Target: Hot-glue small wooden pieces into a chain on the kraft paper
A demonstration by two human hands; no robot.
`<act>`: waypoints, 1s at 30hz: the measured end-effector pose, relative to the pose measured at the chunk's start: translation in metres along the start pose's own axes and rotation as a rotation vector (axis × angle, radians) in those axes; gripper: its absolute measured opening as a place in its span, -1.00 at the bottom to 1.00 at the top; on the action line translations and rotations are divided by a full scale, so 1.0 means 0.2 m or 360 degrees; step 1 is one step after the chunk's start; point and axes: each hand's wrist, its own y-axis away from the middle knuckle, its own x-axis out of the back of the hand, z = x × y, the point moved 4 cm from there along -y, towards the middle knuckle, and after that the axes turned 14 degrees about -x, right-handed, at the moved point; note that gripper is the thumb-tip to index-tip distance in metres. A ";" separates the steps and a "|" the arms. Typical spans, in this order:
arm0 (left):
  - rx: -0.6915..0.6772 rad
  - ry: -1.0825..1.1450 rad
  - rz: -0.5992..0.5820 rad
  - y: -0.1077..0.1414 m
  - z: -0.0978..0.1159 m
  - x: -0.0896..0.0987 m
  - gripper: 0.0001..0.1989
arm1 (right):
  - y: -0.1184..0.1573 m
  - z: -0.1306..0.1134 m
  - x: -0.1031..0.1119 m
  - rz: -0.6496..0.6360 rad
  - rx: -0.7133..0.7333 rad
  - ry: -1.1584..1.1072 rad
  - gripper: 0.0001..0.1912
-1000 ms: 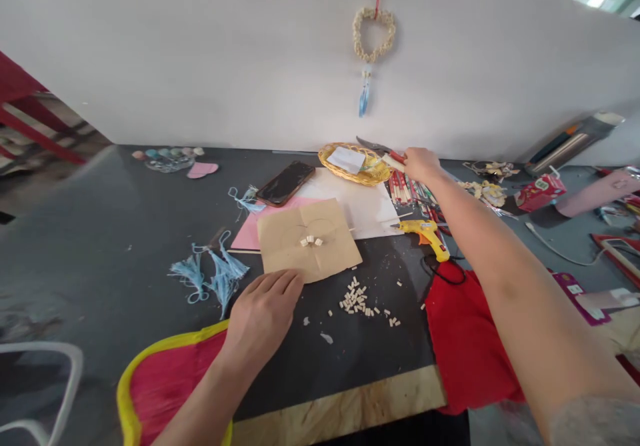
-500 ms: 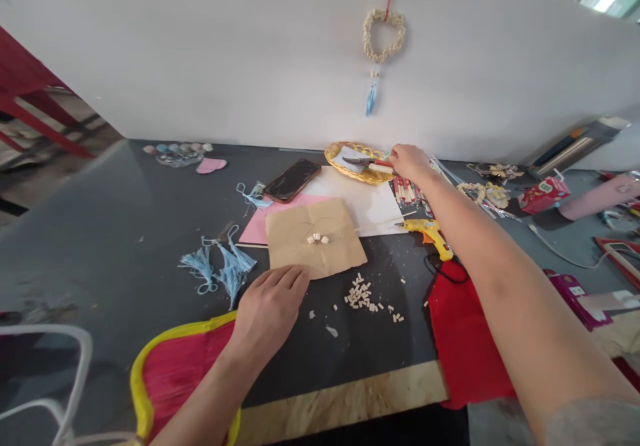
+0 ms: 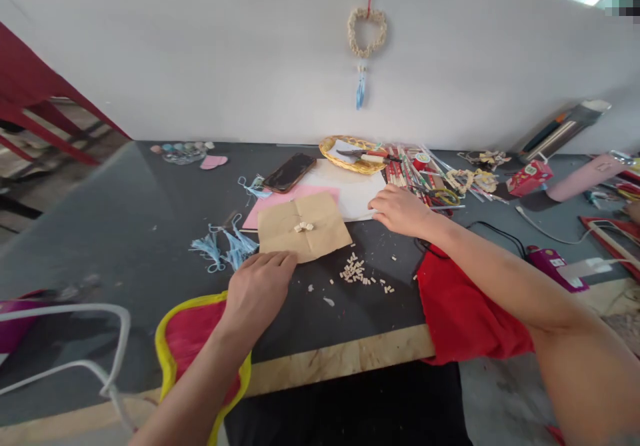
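A creased brown paper (image 3: 325,223) lies on the dark table, with a small arc of pale beads (image 3: 303,227) on it. My left hand (image 3: 263,279) rests on the paper's near left edge, fingers flat and side by side, holding nothing. Over the right edge of the white paper (image 3: 357,189) is my right hand (image 3: 397,211), its fingers curled down around something hidden beneath them. The yellow glue gun is out of sight. Loose pale beads (image 3: 354,271) form a pile in front of the brown paper.
Blue tassels (image 3: 235,246) lie left of the paper, and a phone (image 3: 290,171) behind it. A wicker basket (image 3: 367,164) holds pliers. Sticks and a red spool (image 3: 421,161) are beside it. Red cloth (image 3: 455,313) hangs over the front edge. A bead heart (image 3: 367,33) hangs behind.
My right hand has left the basket's right side and come down towards me, to where the glue gun was visible. My left hand stays at the brown paper's edge. The view has shifted slightly.
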 end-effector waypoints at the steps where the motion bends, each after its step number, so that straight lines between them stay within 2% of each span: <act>1: -0.0002 -0.0014 -0.0026 0.01 0.01 0.00 -0.71 | 0.05 -0.02 -0.01 -0.0007 0.0018 -0.0028 -0.82; 5: -0.0015 -0.0064 -0.0056 0.02 0.03 0.01 -0.71 | 0.23 -0.08 -0.06 -0.0080 0.0135 -0.0177 -0.82; 8: -0.0028 -0.0066 -0.0050 0.00 0.05 0.01 -0.73 | 0.30 -0.14 -0.12 -0.0069 0.0163 -0.0293 -0.76; 13: -0.0067 -0.0061 -0.0082 -0.05 0.09 0.00 -0.71 | 0.26 -0.25 -0.21 -0.0094 0.0150 -0.0356 -0.49; 15: -0.0077 -0.0059 -0.0102 -0.05 0.10 -0.01 -0.69 | 0.23 -0.29 -0.23 -0.0111 0.0146 -0.0380 -0.46; 18: -0.0079 -0.0047 -0.0127 -0.05 0.10 -0.04 -0.68 | 0.22 -0.34 -0.23 -0.0115 0.0191 -0.0424 -0.52; 23: -0.0079 -0.0099 -0.0167 -0.07 0.08 -0.06 -0.69 | 0.28 -0.38 -0.22 -0.0111 0.0315 -0.0464 -0.59; 27: -0.0121 -0.0144 -0.0166 -0.12 0.08 -0.06 -0.69 | 0.33 -0.36 -0.19 -0.0011 0.0291 -0.0548 -0.67; 30: -0.0121 -0.0189 -0.0158 -0.16 0.08 -0.06 -0.68 | 0.36 -0.30 -0.15 0.0100 0.0181 -0.0662 -0.80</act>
